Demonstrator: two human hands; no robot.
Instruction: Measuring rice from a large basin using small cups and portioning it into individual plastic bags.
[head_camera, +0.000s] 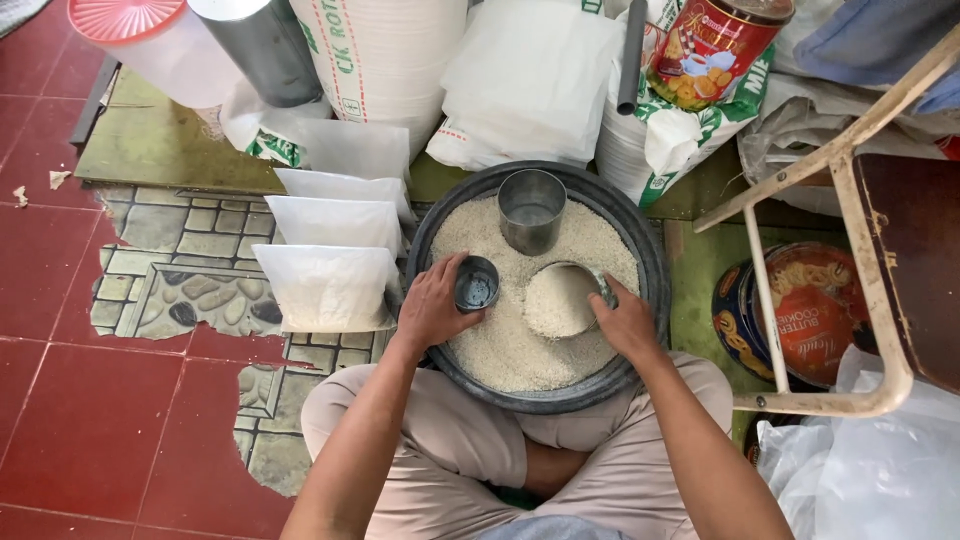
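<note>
Person sat cross-legged on the floor, a wide dark basin (650, 262) of white rice (500, 345) right in front of the knees. Left hand (432, 308) was wrapped around a small dark metal cup (477, 285), fingers curled round its left wall, cup standing upright on the rice at the left of the basin and looking empty inside. Right hand (625, 322) was closed on the near-right rim of a second measuring tin (562, 297), tipped on its side and brim-full of rice, half dug into the heap. A taller steel canister (531, 209) stood upright at the far side of the basin, touched by neither hand.

Handling (judgement only): both tins were stiff thin metal, light when empty, clearly heavier loaded; smooth walls could slip, so a full wrap around the body or a firm pinch at the rim suits them. Loose grain would spill if the full tin tilted.

Left of the basin, three filled clear plastic bags (330, 285) lay in a row on the patterned floor. Far side: large white sacks (385, 50), a red biscuit tin (712, 45). Right: a pale chair frame (850, 250) over another round tin (800, 310).
</note>
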